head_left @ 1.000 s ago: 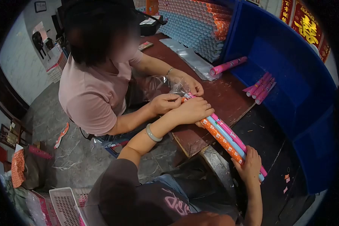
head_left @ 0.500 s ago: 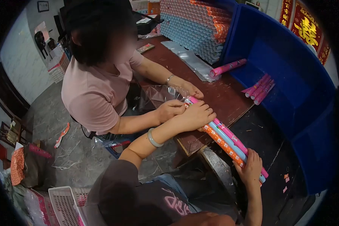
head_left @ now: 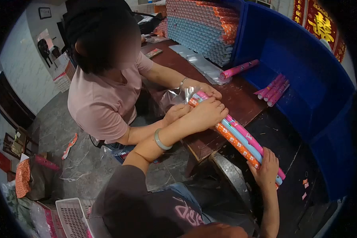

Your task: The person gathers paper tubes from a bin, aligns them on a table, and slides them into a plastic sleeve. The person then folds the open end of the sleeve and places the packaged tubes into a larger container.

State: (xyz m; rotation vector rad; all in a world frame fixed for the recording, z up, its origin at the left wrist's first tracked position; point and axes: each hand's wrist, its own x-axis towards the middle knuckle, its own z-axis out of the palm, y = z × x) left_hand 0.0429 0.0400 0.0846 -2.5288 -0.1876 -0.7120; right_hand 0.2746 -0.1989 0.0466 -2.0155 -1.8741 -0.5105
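Three patterned paper rolls lie side by side as a bundle: a pink roll (head_left: 248, 137), a light blue roll (head_left: 242, 138) and an orange roll (head_left: 236, 143). Across the upper part of the bundle, my left hand (head_left: 208, 115) is closed over the rolls, a pale bangle on its wrist. My right hand (head_left: 265, 168) grips them near their lower end. At the upper end, a co-worker's two hands (head_left: 177, 114) hold a clear plastic bag (head_left: 171, 97) around the roll ends.
A brown table (head_left: 204, 144) lies under the bundle's upper part. Clear plastic sleeves (head_left: 198, 61) and a large stack of rolls (head_left: 202, 33) are on it. Blue bin walls (head_left: 301, 51) curve along the right, with several pink rolls (head_left: 273, 91) inside. White baskets (head_left: 71, 216) stand lower left.
The bundle has slid up and away from me, its upper end now at the bag's mouth between the co-worker's hands. Both my hands have moved slightly along with it.
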